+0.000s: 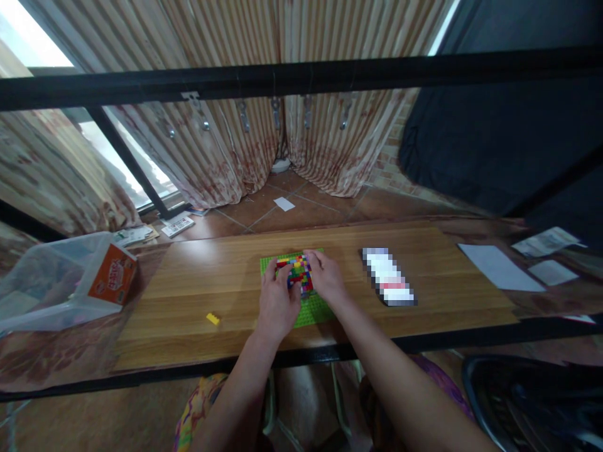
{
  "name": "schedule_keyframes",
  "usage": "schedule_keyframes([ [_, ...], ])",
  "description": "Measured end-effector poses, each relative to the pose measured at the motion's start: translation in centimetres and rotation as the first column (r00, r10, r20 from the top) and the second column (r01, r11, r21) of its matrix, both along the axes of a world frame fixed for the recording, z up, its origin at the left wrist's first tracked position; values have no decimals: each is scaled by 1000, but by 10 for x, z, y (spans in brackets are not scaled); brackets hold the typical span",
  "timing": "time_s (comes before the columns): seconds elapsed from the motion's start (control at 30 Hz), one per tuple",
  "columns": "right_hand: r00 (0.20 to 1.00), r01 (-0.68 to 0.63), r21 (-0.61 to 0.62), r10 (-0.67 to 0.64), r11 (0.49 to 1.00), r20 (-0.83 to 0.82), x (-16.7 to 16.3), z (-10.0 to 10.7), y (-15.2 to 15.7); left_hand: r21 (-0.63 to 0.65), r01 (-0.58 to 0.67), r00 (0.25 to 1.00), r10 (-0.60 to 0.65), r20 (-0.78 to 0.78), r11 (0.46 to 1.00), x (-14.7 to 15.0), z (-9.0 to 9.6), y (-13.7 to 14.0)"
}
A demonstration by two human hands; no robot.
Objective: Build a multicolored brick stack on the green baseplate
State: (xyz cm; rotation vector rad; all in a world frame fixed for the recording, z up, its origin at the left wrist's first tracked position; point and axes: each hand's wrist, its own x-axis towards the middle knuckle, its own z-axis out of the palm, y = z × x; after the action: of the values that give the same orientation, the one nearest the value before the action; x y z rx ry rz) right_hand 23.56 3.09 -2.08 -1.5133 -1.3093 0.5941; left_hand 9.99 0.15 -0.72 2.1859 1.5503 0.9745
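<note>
A green baseplate (315, 314) lies on the wooden board, partly covered by my hands. On it stands a block of multicoloured building bricks (301, 274), with red, yellow, blue and white pieces showing. My left hand (279, 300) grips the block's left and near side, fingers bent over the top and thumb at the near edge. Along the right side, my right hand (325, 275) presses curled fingers against the bricks near the far right corner. Whether a loose brick sits between any fingertips is hidden. A yellow brick (213, 319) lies apart, left of my left hand.
A blurred phone-like slab (389, 277) rests right of the baseplate on the wooden board (188, 276). To the left stands a clear plastic bin (61, 314) with an orange label. White papers (499, 267) lie at the right. A dark metal bar (301, 78) crosses beyond the table.
</note>
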Motion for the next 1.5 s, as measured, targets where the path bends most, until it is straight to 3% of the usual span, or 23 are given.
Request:
schedule_keyframes([
  [0.7,932,55,-82,-81,995,-353,-8,-4,2,-46,32,998,-30,49,998,-4,1,4],
  [0.9,974,55,-59,-67,997,-216,-8,-2,1,-25,42,998,-41,54,999,-5,-2,5],
  [1.03,971,46,-56,-58,997,-232,-6,-3,4,-14,32,997,-31,70,999,-5,-3,5],
  [1.17,936,-10,-86,-21,996,-352,-4,-4,6,-20,35,998,-33,61,999,-4,-3,5],
  [1.33,836,-83,-144,-9,986,-549,-1,-2,4,-31,37,998,-35,51,999,-4,-1,4],
  [1.5,803,-104,-166,-16,981,-596,1,-1,3,-47,33,998,-31,51,998,-4,0,3],
])
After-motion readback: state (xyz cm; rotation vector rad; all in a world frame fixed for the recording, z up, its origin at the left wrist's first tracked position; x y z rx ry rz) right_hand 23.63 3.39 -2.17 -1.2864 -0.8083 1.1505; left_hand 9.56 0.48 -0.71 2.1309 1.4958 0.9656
